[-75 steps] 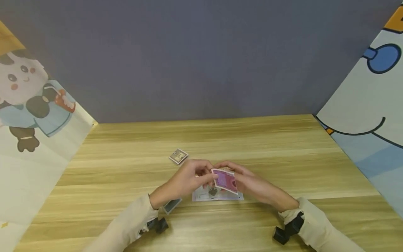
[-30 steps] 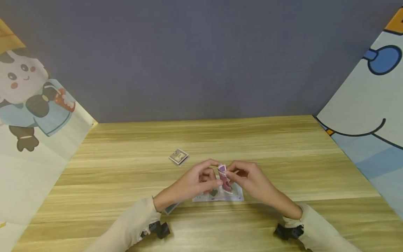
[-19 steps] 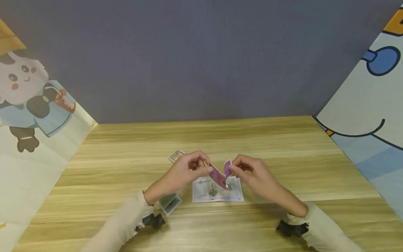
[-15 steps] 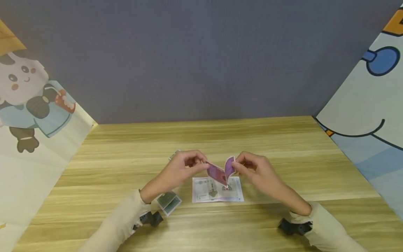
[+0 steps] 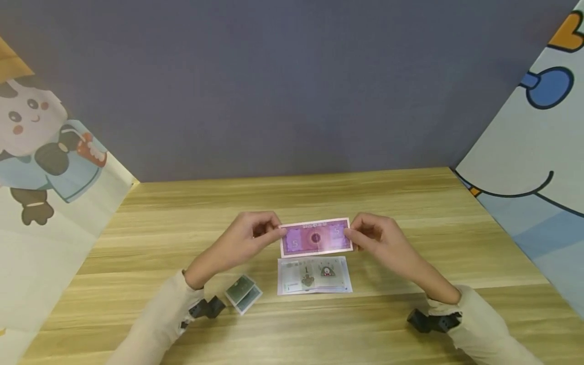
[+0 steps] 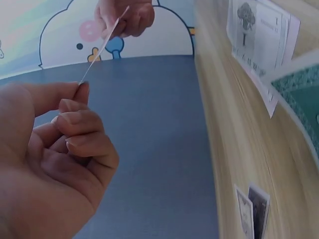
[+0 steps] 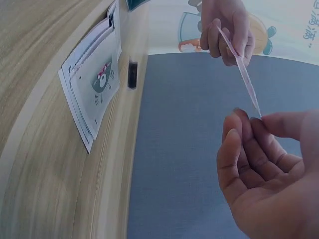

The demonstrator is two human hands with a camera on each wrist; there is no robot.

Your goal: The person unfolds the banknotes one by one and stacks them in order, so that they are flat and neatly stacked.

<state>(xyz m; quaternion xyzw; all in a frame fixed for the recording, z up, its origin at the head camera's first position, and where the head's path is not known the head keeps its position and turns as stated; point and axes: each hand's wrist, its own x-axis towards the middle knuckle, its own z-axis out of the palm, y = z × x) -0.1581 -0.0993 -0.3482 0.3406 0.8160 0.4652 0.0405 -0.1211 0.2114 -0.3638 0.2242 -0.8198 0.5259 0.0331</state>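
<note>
A purple banknote (image 5: 316, 238) is spread flat and held up between both hands. The left hand (image 5: 244, 241) pinches its left end between thumb and fingers, and the right hand (image 5: 392, 246) pinches its right end. Just in front, a stack of pale notes (image 5: 315, 275) lies on the table. Seen edge-on, the purple note (image 6: 102, 50) runs from the left hand (image 6: 60, 154) to the other hand in the left wrist view. In the right wrist view the same note (image 7: 244, 74) ends at the right thumb and fingertips, with the right hand (image 7: 274, 174) at lower right.
A folded green note (image 5: 244, 294) lies left of the stack, near the left wrist. The left wrist view also shows a small folded note (image 6: 253, 211) on the table; the left hand hides it in the head view. A grey wall stands behind, with cartoon panels on both sides.
The purple note, folded and bent earlier, is now opened out flat. Both hands have moved apart, each pinching one end, and the pale stack below is uncovered.
</note>
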